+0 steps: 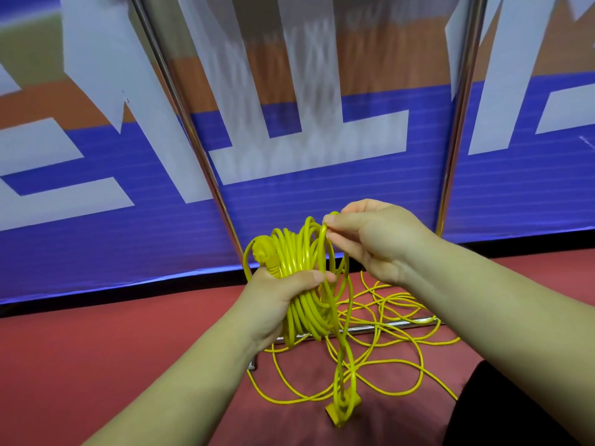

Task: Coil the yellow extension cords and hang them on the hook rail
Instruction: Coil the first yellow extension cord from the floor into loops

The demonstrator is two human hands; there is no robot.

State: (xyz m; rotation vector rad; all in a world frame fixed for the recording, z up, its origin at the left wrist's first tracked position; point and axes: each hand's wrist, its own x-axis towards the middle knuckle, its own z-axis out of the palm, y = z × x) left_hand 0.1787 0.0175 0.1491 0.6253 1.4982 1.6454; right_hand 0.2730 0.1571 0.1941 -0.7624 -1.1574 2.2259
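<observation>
The left hand (283, 297) wraps its grip around the lower part of a thick coil of yellow extension cord (299, 252), fingers and thumb curled round the gathered turns. The right hand (376, 243) pinches the newest loop (323, 249) at the top of the bundle between thumb and fingertips.

To lay this loop well, it should match the turns already in the fist and sit flat beside them, any twist rolled out before the left hand takes it in.

One moulded plug (265, 252) sits at the coil's left edge. A second yellow end fitting (341, 410) hangs below on a twisted strand, just above the red floor (128, 349). Loose cord (402, 320) sprawls there in tangled curves, possibly a single length, though the overlaps make that hard to count.

Behind stand two upright chrome poles (199, 149) (457, 123), one chrome base bar (386, 326) and one blue, white and orange banner (322, 204). No hook rail shows.
</observation>
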